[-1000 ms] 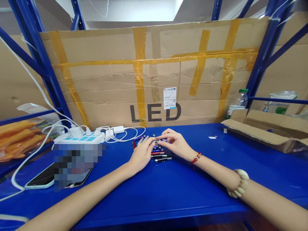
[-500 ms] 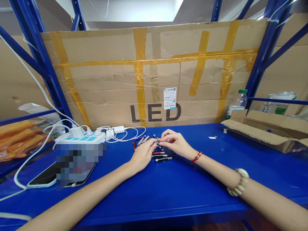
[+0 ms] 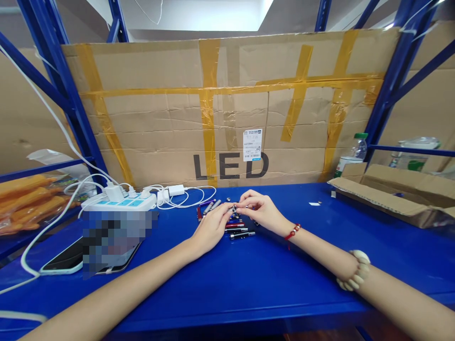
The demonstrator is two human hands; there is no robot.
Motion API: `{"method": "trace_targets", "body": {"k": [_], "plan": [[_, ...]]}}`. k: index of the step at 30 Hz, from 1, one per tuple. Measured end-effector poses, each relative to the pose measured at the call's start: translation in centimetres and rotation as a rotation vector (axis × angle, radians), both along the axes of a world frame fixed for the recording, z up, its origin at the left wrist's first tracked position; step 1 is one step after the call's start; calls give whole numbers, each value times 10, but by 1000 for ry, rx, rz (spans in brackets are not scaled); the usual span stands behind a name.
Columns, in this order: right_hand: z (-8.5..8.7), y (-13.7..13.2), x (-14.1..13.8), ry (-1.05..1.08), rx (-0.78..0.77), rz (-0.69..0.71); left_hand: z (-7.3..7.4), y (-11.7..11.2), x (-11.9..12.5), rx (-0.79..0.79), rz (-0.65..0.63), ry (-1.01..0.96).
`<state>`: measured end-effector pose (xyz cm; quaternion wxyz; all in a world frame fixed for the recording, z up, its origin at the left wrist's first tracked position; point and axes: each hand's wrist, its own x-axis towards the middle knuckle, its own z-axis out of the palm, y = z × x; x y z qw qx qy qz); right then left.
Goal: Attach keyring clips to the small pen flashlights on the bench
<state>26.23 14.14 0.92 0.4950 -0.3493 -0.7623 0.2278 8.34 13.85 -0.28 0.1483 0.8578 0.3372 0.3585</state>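
At mid-surface (image 3: 270, 279), towards the far side: left hand (image 3: 212, 227) and right hand (image 3: 261, 212) meet. The fingers of both are closed in a pinch on one small silvery part (image 3: 234, 207), just above a loose heap of pens (image 3: 237, 230).
Left: power strip (image 3: 119, 202) with white plugs; phone (image 3: 60, 263) nearer.
Right: open carton (image 3: 387, 192); bottle (image 3: 351, 154) behind.
Far edge: taped cardboard sheet (image 3: 231, 109), upright.
Near side: open blue room from the pens to the near edge, crossed by both forearms.
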Motion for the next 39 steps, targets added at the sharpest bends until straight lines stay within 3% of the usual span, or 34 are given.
{"method": "trace_targets", "body": {"k": [24,32,39], "plan": [[-1,2,1,9,-31,-7,-2,1,1,-5,8,22],[0,5,4,0,-62,62,2,-1,-1,-43,-69,12],[-3,0,1,63,-220,142,2,-4,-2,-34,-107,21]]}}
